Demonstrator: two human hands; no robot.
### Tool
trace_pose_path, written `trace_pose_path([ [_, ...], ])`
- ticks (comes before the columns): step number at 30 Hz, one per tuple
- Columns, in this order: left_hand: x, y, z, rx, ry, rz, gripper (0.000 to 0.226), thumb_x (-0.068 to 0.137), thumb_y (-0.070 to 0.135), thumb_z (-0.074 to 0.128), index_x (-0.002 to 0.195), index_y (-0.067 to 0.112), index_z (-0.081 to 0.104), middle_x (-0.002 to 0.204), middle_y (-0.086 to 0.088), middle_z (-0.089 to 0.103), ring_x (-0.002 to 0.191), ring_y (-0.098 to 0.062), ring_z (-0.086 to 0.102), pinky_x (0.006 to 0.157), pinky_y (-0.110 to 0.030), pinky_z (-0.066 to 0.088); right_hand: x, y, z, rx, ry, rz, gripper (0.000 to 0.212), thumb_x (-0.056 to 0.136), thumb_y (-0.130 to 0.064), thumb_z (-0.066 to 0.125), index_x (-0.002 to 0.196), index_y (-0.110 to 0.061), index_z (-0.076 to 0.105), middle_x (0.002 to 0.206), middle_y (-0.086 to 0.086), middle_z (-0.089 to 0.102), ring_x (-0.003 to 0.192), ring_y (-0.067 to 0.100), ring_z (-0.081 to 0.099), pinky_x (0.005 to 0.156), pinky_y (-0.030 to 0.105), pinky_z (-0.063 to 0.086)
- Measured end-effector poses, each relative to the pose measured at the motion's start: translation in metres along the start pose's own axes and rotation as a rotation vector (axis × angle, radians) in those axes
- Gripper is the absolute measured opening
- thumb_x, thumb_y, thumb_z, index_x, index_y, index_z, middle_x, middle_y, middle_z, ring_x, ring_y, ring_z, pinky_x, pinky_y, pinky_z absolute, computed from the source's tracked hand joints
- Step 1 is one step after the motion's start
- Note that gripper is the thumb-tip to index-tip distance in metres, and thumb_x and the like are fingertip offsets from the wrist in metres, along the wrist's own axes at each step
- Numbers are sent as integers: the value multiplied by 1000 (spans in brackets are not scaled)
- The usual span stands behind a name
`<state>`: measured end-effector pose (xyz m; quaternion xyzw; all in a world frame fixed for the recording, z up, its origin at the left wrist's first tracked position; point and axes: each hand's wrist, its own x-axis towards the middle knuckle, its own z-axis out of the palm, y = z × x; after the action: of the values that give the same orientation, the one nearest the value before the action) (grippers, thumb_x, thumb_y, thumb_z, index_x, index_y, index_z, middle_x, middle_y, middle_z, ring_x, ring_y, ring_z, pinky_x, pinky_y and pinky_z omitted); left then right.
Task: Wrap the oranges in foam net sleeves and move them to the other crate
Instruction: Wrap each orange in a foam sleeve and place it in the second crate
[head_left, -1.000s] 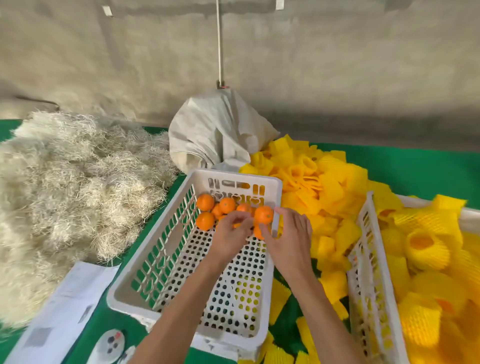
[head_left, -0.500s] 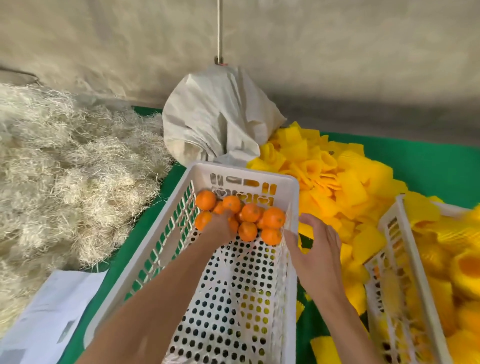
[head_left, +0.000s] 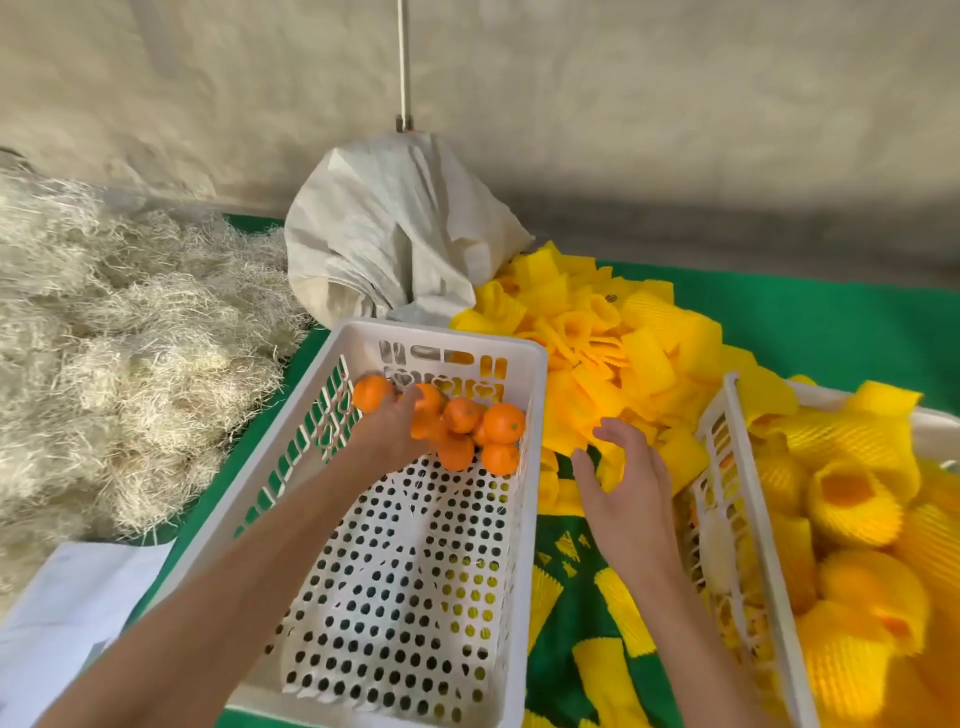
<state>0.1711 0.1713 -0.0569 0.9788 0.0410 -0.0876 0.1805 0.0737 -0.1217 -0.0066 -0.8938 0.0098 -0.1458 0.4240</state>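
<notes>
Your right hand (head_left: 626, 480) hangs nearest you, in the gap between the two crates, fingers spread and relaxed and holding nothing. Their tips just reach the near edge of the heap of loose yellow foam net sleeves (head_left: 613, 353) on the green cloth, so the sleeve you want lies straight ahead of those fingers and slightly left. Beyond, your left hand (head_left: 397, 426) is down in the white perforated plastic crate (head_left: 395, 597), its fingers among the cluster of bare oranges (head_left: 480, 423) at the far end wall. It is blurred, and you cannot tell whether it grips a fruit or only touches them. The left hand is clearly the nearer one to the oranges, the right to the sleeves. To your right, the second white crate (head_left: 748, 530) holds oranges already sleeved.

Half a second ago your right hand hovered beside the crate rim; it has since moved out toward the sleeve heap.
</notes>
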Motion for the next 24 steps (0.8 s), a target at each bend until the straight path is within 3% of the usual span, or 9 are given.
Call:
trace_pose_path([
  [2,-20,12,-20,-75,73,2,84,78,53,81,147,21,45,137,-11,54,116,-34,62,95,-49,56,-2,-5,-5,40,-21,4,43,98,-40,62,137,-29,50,131,-17,55,127,6,42,105,33,39],
  [4,-47,27,-32,-190,126,34,69,72,62,81,126,24,61,112,0,61,101,-25,65,83,-40,58,-8,-10,-9,53,-49,8,43,98,-41,62,138,-31,48,132,-17,57,131,13,44,100,29,38],
  [6,-79,45,-36,-350,177,57,54,66,67,80,101,31,61,93,12,60,85,-12,66,67,-30,54,-15,-11,-14,55,-67,3,43,98,-41,62,138,-31,47,132,-16,58,130,14,45,100,34,44],
  [8,-111,67,-32,-531,221,69,50,64,69,79,89,31,58,85,17,64,74,1,65,58,-19,48,-24,-5,-18,44,-84,18,44,98,-42,61,138,-29,47,131,-15,60,126,16,49,99,41,48],
  [10,-136,87,-20,-681,252,64,49,67,70,79,91,34,56,87,16,66,76,5,66,57,-12,45,-35,10,-20,14,-111,55,44,98,-43,62,138,-29,47,129,-13,61,121,18,53,96,43,49],
  [13,-163,114,0,-862,236,38,59,67,70,81,103,39,47,104,10,63,88,-4,65,67,-23,51,-58,41,-15,-50,-199,94,41,98,-36,64,134,-24,50,125,-8,63,113,18,58,93,42,51],
  [18,-188,141,31,-1042,179,56,68,74,56,88,120,27,48,109,-6,66,77,-21,73,65,-34,61,-99,96,1,-113,-425,132,26,103,-25,57,129,-23,58,116,-3,71,104,18,68,79,38,58],
  [21,-196,150,45,-1006,231,127,62,73,60,87,120,34,56,107,7,65,83,-10,70,68,-24,59,-113,119,4,-258,-544,111,35,102,-11,53,134,-23,60,132,0,65,119,22,62,94,39,55],
  [24,-200,155,51,-949,282,145,62,71,66,85,118,39,56,109,13,63,89,-9,69,75,-33,63,-120,135,3,-450,-686,84,50,98,-3,53,143,-25,55,147,1,54,133,24,53,105,43,49],
])
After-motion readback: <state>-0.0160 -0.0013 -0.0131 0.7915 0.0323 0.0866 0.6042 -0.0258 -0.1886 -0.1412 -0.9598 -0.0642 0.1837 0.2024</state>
